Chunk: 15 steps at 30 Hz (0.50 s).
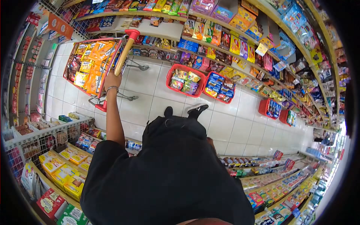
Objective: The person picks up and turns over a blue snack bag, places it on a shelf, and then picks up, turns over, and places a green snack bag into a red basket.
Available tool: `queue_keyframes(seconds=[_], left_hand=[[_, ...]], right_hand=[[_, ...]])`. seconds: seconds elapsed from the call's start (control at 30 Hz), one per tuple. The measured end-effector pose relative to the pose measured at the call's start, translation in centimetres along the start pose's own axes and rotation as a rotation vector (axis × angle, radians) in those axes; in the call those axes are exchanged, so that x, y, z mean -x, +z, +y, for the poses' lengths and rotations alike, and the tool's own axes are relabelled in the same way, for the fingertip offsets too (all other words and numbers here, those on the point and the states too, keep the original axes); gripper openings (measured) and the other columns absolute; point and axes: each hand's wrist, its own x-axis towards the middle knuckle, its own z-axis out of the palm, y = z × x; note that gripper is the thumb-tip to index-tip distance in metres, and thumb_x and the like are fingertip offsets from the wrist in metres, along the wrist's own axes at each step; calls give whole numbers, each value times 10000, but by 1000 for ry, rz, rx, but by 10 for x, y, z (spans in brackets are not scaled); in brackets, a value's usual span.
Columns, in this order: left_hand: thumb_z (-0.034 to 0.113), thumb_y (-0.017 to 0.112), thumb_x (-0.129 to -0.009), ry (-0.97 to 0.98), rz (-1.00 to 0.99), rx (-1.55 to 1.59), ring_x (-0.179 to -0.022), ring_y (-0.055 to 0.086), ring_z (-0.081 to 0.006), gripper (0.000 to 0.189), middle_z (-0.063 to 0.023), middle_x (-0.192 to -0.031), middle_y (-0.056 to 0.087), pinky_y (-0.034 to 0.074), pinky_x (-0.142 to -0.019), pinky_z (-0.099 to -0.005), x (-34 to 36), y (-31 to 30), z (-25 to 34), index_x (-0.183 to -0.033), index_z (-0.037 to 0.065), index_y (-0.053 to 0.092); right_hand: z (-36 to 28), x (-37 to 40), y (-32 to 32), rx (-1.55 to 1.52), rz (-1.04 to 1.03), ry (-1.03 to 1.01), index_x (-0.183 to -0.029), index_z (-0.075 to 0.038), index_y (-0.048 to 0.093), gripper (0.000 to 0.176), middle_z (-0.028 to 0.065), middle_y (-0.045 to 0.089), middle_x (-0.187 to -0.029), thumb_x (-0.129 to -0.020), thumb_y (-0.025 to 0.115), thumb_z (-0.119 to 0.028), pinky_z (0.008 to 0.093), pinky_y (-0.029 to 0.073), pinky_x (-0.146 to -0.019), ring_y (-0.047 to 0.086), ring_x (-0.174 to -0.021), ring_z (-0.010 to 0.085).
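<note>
My left hand (113,80) is closed around the tan handle bar (124,57) of a red-framed shopping cart (100,107). Orange and yellow snack packets (98,67) fill the cart's basket. Only a small piece of my right hand (211,143) shows at my right hip; its fingers are hidden behind the dark clothing.
Shelves of packaged sweets and snacks (210,33) line the far side of the tiled aisle. Red baskets of packets, including a near one (167,83), stand on the floor along them. Behind me are lower shelves with yellow boxes (62,170); another rack stands left.
</note>
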Motion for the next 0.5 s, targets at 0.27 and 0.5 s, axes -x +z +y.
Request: queue_keyframes(seconds=[0.27,0.5], left_hand=[[440,602,-853,87,23,-31,-860,638,-466,480,-298,-882,651,518,-762,-544,-5,9,-10,-1106,33,619],[417,649,-830,79,-172,139,-734,663,-415,469,-281,-769,645,516,-632,-487,-20,12,-31,-915,-43,627]], right_hand=[[-7,12,-7,-583,-163,613,-1111,-75,603,279,67,664,-950,-878,601,-228,378,523,-683,657,-864,203],[-20,-39,-46,-773,-178,1126,-1124,-88,609,286,61,666,-923,-869,634,-214,359,498,-646,648,-794,180]])
